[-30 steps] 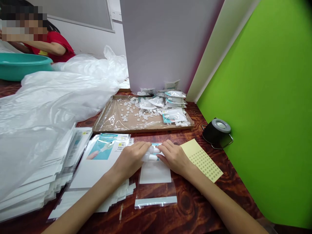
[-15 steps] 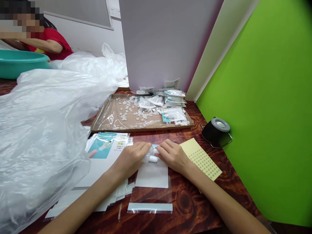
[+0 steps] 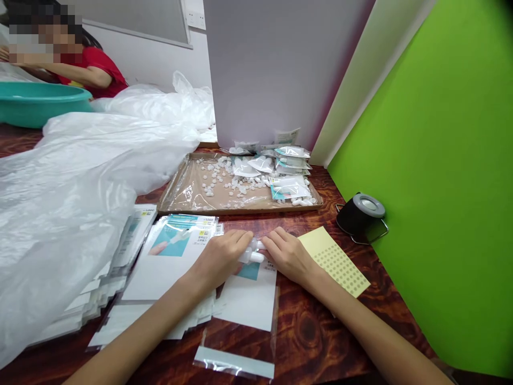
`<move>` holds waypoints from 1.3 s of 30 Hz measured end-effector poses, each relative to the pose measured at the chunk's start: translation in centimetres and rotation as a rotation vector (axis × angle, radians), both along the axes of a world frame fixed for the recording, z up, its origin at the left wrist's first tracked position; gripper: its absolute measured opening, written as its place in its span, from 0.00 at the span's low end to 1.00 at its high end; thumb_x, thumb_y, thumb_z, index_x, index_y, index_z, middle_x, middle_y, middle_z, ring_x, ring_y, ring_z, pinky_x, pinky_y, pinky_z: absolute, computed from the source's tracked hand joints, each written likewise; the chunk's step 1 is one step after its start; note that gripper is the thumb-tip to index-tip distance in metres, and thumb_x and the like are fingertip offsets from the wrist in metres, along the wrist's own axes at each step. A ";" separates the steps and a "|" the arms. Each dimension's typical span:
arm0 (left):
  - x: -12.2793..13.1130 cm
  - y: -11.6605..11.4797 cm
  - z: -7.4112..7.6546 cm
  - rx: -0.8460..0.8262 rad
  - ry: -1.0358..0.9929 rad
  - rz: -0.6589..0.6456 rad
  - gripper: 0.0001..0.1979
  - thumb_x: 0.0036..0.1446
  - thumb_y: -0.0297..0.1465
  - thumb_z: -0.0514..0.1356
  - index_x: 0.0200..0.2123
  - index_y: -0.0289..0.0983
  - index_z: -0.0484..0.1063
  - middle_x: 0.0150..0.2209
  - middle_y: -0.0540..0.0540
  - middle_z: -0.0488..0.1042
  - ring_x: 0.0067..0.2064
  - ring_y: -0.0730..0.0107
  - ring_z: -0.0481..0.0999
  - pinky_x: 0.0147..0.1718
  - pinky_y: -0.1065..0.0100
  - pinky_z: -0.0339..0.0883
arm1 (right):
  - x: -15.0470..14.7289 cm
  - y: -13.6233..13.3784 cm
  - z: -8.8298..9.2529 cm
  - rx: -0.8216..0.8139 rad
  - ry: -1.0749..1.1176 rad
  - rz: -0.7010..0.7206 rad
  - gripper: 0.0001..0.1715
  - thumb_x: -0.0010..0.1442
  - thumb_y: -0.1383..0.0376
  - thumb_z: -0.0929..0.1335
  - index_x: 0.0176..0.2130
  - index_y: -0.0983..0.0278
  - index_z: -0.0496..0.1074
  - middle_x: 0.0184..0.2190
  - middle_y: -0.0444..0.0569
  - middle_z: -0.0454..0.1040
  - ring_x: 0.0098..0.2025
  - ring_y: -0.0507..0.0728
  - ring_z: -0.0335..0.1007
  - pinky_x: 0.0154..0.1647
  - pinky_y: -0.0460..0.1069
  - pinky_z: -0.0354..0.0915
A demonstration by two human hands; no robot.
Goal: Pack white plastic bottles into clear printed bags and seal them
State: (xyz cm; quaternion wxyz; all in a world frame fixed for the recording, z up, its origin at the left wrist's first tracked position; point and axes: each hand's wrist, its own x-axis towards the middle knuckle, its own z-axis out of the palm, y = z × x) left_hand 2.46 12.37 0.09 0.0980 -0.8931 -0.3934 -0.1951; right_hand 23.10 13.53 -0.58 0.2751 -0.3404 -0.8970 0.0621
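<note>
My left hand (image 3: 224, 254) is closed around several small white and translucent plastic pieces (image 3: 256, 257) with rounded ends. From the other side, my right hand (image 3: 290, 256) pinches at the same cluster, its fingertips on a white piece. Below both hands lies a clear plastic bag (image 3: 234, 362) with a pale strip across its near end. Inside it is a white printed card (image 3: 250, 302) with a teal picture, partly covered by my left hand. A stack of similar bagged cards (image 3: 160, 272) lies beside my left forearm.
Behind my hands, a shallow cardboard tray (image 3: 176, 202) holds loose white pieces and filled packets (image 3: 290, 188). Large plastic sheeting (image 3: 80, 176) covers the left. A yellow dotted sticker sheet (image 3: 336, 262) and a black lamp-like device (image 3: 360, 216) lie right. A person in red (image 3: 108, 69) sits beyond a teal basin (image 3: 44, 101).
The bag and card have slid toward me and tilted, showing more of the card's print. Both hands still hold the white pieces. The view has shifted slightly, and more card stacks show at left.
</note>
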 end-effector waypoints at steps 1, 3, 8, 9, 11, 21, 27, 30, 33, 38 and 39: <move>0.0 0.0 0.0 -0.006 0.005 -0.003 0.18 0.42 0.17 0.56 0.39 0.37 0.62 0.33 0.46 0.75 0.33 0.61 0.77 0.25 0.68 0.66 | 0.1 0.1 0.0 0.002 -0.007 0.014 0.21 0.69 0.57 0.57 0.29 0.62 0.66 0.29 0.52 0.70 0.33 0.58 0.62 0.33 0.52 0.58; 0.1 0.0 0.0 -0.009 0.015 -0.010 0.18 0.42 0.17 0.54 0.38 0.38 0.62 0.33 0.46 0.75 0.34 0.59 0.77 0.25 0.67 0.66 | -0.1 0.0 -0.2 -0.004 -0.001 -0.002 0.23 0.70 0.58 0.55 0.28 0.62 0.65 0.27 0.51 0.69 0.32 0.58 0.62 0.33 0.51 0.58; 0.2 -0.3 0.3 0.004 0.027 -0.026 0.24 0.36 0.15 0.50 0.40 0.36 0.61 0.37 0.41 0.76 0.39 0.54 0.77 0.30 0.63 0.69 | -1.3 -1.3 -0.9 -0.047 0.032 -0.117 0.28 0.72 0.67 0.48 0.27 0.63 0.63 0.19 0.41 0.64 0.21 0.50 0.59 0.24 0.46 0.55; 0.2 -0.3 0.3 0.004 0.024 -0.023 0.25 0.34 0.16 0.50 0.41 0.36 0.61 0.38 0.40 0.76 0.39 0.53 0.77 0.30 0.63 0.69 | -1.3 -1.5 -0.9 -0.039 0.029 -0.124 0.28 0.72 0.67 0.48 0.28 0.64 0.63 0.19 0.41 0.64 0.21 0.50 0.59 0.23 0.46 0.54; 0.1 -0.2 0.3 -0.003 0.011 -0.017 0.27 0.33 0.16 0.51 0.41 0.36 0.61 0.38 0.41 0.76 0.38 0.54 0.77 0.29 0.64 0.69 | -1.0 -1.4 -0.7 0.008 0.012 -0.110 0.25 0.72 0.64 0.51 0.31 0.65 0.66 0.23 0.46 0.69 0.25 0.53 0.63 0.25 0.47 0.56; -0.3 0.2 -0.1 -0.046 -0.051 -0.035 0.27 0.34 0.16 0.53 0.42 0.37 0.63 0.39 0.44 0.77 0.38 0.60 0.78 0.29 0.68 0.70 | 0.3 0.0 0.7 0.153 -0.089 0.069 0.18 0.71 0.63 0.56 0.37 0.65 0.70 0.31 0.53 0.70 0.34 0.59 0.60 0.33 0.53 0.58; -0.1 0.0 -0.3 0.002 -0.019 -0.066 0.23 0.39 0.17 0.53 0.42 0.37 0.62 0.37 0.44 0.76 0.37 0.60 0.78 0.28 0.68 0.68 | -0.2 -0.3 0.0 -0.010 0.031 0.002 0.23 0.69 0.56 0.57 0.25 0.61 0.62 0.25 0.50 0.66 0.31 0.58 0.58 0.31 0.52 0.56; 0.2 -0.2 0.1 0.049 0.006 -0.058 0.19 0.43 0.17 0.51 0.40 0.37 0.62 0.36 0.43 0.76 0.37 0.60 0.77 0.28 0.68 0.67 | -0.8 -0.9 -0.1 -0.151 0.132 -0.079 0.25 0.71 0.57 0.53 0.24 0.61 0.57 0.23 0.47 0.63 0.28 0.55 0.58 0.29 0.50 0.56; 0.4 -0.4 0.6 0.091 0.016 -0.042 0.18 0.44 0.16 0.49 0.39 0.36 0.62 0.35 0.42 0.75 0.39 0.59 0.77 0.31 0.66 0.68 | -1.5 -1.5 -0.1 -0.308 0.203 -0.118 0.28 0.72 0.57 0.48 0.24 0.61 0.55 0.18 0.41 0.58 0.21 0.50 0.56 0.23 0.46 0.55; 0.5 -0.5 0.8 0.104 0.006 -0.054 0.18 0.44 0.17 0.49 0.40 0.36 0.62 0.37 0.41 0.76 0.41 0.57 0.77 0.34 0.64 0.70 | -2.1 -2.1 0.1 -0.394 0.203 -0.116 0.30 0.72 0.55 0.44 0.23 0.60 0.53 0.14 0.35 0.45 0.14 0.48 0.45 0.16 0.44 0.50; 0.4 -0.4 0.8 0.099 -0.005 -0.053 0.19 0.43 0.17 0.50 0.40 0.36 0.62 0.38 0.41 0.76 0.41 0.57 0.77 0.34 0.64 0.70 | -2.0 -2.0 0.1 -0.377 0.196 -0.123 0.31 0.72 0.56 0.43 0.23 0.60 0.53 0.14 0.35 0.47 0.14 0.48 0.46 0.16 0.44 0.50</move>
